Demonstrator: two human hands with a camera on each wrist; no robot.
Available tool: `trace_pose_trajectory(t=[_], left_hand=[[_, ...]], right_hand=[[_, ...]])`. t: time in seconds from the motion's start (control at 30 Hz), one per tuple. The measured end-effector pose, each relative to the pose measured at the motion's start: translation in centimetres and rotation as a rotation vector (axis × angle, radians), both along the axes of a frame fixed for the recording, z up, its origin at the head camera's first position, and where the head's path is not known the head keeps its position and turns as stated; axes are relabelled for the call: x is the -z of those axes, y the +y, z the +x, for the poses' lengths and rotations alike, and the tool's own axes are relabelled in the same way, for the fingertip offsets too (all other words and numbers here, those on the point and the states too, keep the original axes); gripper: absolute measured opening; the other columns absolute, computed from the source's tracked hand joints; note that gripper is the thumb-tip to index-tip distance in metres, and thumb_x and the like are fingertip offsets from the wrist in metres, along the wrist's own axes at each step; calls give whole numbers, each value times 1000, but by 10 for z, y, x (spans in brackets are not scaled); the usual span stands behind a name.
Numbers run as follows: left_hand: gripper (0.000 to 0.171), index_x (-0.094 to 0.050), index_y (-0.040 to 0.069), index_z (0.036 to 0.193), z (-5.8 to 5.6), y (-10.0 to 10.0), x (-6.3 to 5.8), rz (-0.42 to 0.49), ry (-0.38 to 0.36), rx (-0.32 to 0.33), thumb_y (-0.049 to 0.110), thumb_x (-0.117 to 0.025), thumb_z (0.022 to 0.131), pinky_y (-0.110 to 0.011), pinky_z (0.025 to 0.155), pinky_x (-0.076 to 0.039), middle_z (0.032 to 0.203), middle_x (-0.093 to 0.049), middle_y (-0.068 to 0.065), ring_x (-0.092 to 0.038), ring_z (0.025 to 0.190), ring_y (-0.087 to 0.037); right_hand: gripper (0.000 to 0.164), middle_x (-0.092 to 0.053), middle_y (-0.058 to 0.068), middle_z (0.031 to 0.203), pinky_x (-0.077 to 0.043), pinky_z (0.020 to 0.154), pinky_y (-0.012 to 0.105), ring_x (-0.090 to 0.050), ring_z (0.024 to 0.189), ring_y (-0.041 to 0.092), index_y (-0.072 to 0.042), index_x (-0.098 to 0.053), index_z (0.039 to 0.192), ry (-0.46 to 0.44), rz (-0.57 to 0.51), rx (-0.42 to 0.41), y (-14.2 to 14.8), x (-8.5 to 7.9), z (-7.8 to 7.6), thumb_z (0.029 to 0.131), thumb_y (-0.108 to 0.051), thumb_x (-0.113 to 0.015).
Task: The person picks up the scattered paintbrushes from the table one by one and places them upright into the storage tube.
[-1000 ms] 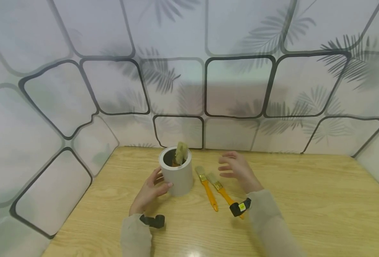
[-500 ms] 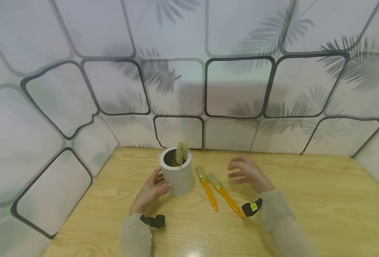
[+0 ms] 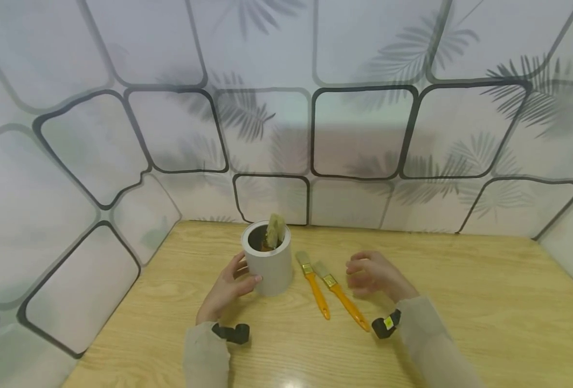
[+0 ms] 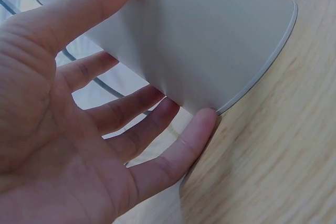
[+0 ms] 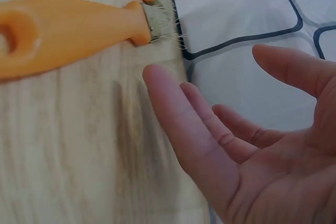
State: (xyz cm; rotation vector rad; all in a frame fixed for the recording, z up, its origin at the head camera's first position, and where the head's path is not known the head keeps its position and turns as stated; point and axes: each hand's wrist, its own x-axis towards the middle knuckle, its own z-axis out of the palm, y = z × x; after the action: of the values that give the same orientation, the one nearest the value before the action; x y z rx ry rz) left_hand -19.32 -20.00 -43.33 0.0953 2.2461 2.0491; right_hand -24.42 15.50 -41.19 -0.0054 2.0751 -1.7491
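A white cylindrical can (image 3: 273,275) stands upright on the table. Pale bristles of a paintbrush (image 3: 275,230) stick up above its rim, and the rest inside is mostly hidden. My left hand (image 3: 227,291) holds the can's near left side, thumb in front and fingertips on the wall, as the left wrist view of the can (image 4: 210,30) shows. To the right lie two flat paintbrushes with orange handles, the left brush (image 3: 317,295) and the right brush (image 3: 346,304). Beside the right brush's handle (image 5: 73,32), my right hand (image 5: 262,166) hovers with loosely bent fingers, holding nothing.
The wooden table (image 3: 485,302) runs back to a wall covering (image 3: 359,134) printed with rounded panels and leaf shadows. Another wall side (image 3: 39,226) bounds the table at left. Wrist cameras (image 3: 237,334) sit on both wrists.
My right hand has drawn away from the brushes, to the right and a little toward me, uncovering the right brush's handle end. The left hand, can and brushes stay put.
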Motion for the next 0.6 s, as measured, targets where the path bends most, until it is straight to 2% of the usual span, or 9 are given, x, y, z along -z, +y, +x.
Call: trace_pose_trajectory(t=[0.27, 0.4, 0.6], left_hand=[[79, -31, 13, 159, 1, 2, -1, -7, 2, 4, 12, -73, 92, -50, 101, -47, 158, -32, -23, -34, 142, -43], [80, -29, 12, 159, 2, 1, -2, -11, 2, 2, 11, -72, 92, -50, 102, -47, 158, -31, -25, -34, 142, -44], [79, -28, 10, 159, 2, 1, -2, 3, 2, 4, 8, -71, 93, -50, 103, -47, 158, -30, -25, -33, 143, -44]], right_hand=[[48, -62, 25, 112, -61, 67, 40, -67, 90, 29, 13, -44, 132, 29, 46, -76, -4, 9, 6, 96, -11, -63], [48, -59, 25, 112, -61, 67, 40, -64, 94, 31, 13, -45, 130, 54, 111, -97, -10, 10, 8, 93, -9, -67], [47, -55, 14, 95, -56, 56, 30, -52, 67, 19, 10, -51, 121, 102, 194, -99, -22, 13, 11, 84, -2, -77]])
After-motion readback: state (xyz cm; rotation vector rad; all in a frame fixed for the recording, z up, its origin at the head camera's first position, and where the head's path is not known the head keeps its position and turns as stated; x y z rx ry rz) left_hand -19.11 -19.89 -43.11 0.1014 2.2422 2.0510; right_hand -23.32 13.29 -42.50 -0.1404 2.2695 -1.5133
